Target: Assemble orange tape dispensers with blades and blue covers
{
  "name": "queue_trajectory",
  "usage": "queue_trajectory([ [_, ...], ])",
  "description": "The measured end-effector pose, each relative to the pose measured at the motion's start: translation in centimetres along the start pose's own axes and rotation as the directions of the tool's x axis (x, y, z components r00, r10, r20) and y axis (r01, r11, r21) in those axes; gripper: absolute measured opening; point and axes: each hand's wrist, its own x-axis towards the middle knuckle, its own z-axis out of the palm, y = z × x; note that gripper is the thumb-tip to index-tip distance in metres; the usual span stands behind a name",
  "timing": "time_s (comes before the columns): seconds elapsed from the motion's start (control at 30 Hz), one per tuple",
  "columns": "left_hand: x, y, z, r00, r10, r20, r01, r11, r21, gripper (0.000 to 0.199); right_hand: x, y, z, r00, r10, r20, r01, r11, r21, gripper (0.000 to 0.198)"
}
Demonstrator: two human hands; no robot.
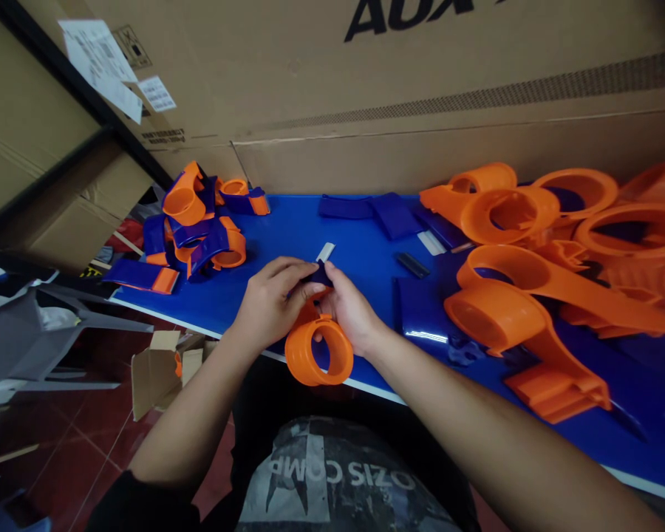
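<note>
— What are we holding near centre?
— A smooth orange plastic ring [301, 353]; our left hand [271, 297] is pinching a dark-blue piece [322, 275] above it, our right hand [357, 307] is curling round the side.
— Are we seeing where they meet?
— No, our fingers [296, 272] are covering that. Farther, glossy orange rings [502, 319] are crowding the right edge, cropped; cardboard [288, 74] is filling the top, lettering [412, 21] cut off.

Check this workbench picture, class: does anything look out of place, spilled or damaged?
Nothing looks plainly spilled or broken, including the held orange part. The loose orange parts lie jumbled at different angles on the right side of the blue table, which looks untidy.
</note>
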Motion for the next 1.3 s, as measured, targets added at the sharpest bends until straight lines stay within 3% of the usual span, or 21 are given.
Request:
queue_trajectory([
  [0.27,-0.3,0.0,-0.1,1.0,-0.011,0.021,0.01,1.0,0.011,0.027,0.1,0.3,0.0,0.997,-0.028,-0.067,0.027,0.999,-0.025,0.066],
  [0.5,-0.8,-0.4,-0.3,1.0,-0.017,0.025,0.015,0.998,0.065,0.031,-0.3,0.1,0.5,0.97,-0.089,-0.226,0.067,0.992,-0.105,0.057],
  [0.77,-1.0,-0.3,-0.3,0.999,-0.027,0.03,0.025,0.998,0.05,0.037,-0.1,0.4,0.6,0.971,-0.098,-0.218,0.081,0.993,-0.086,0.052],
  [1.07,-1.4,-0.1,-1.0,1.0,0.01,0.014,-0.01,1.0,0.014,0.043,0.2,0.8,0.0,0.991,-0.056,-0.123,0.057,0.998,0.004,0.054],
  [1.3,-1.7,0.9,-1.3,0.997,0.02,-0.069,-0.018,1.0,0.026,0.044,0.0,1.1,-0.1,0.981,-0.17,-0.096,0.168,0.986,-0.019,0.055],
])
